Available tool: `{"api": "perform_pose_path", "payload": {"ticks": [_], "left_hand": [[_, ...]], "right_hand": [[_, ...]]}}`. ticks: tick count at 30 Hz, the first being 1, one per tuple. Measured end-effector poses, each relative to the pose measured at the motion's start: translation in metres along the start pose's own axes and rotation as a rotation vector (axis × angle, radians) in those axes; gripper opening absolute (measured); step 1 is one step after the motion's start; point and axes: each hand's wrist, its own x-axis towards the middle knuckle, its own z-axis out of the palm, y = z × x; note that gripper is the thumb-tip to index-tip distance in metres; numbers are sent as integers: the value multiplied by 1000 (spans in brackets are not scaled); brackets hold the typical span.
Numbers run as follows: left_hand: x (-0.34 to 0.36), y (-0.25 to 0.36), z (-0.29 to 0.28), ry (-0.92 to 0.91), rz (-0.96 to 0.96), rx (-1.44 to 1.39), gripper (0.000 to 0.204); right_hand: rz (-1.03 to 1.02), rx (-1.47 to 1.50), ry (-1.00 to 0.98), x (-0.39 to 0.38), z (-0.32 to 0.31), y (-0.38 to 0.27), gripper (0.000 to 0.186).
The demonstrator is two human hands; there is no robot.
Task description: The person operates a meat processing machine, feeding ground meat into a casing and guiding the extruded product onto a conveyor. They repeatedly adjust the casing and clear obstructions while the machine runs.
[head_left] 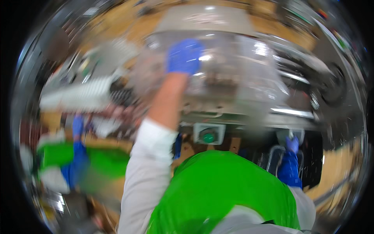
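Observation:
My left hand [185, 56], in a blue glove, is stretched forward over a clear plastic cover [222, 58] on a metal machine. It lies on the cover or just above it; blur hides which, and its fingers are smeared. Low on the right, my right hand [292, 144], also gloved and with a blue sleeve, is at a grey control box [288, 135] on the machine's front. Its fingers are too small and blurred to read. Between my arms, a pale box with a round green button [208, 137] sits on the machine's front edge.
At left, a person in a green apron [105, 162] reaches a gloved hand [78, 125] toward reddish pieces [119, 113]. A white ribbed conveyor belt [80, 93] lies beyond. Metal machine parts [296, 78] stand at right, above a black crate [311, 158].

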Motion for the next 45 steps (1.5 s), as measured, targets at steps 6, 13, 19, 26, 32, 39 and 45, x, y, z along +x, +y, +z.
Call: {"api": "perform_pose_path", "payload": {"ticks": [6,13,19,26,32,39,45], "left_hand": [[5,-2,-18,161,213,333,28],[50,63,-12,83,-150,-20,19],[52,53,-12,171,66,74,18],[47,61,-15,109,11,-126,23],[57,67,-24,-6,67,-206,28],[16,119,-23,357,587,-261,30],[-87,182,23,-30,719,-727,22]], "right_hand": [[-118,123,416,29,13,-2,62],[116,278,-98,56,-56,4,84],[-111,233,-126,75,-67,27,53],[-173,588,-36,34,-13,19,89],[-320,591,380,10,-74,-23,68],[-647,762,395,26,-161,-136,49],[-656,502,46,22,-248,-144,42]]}}
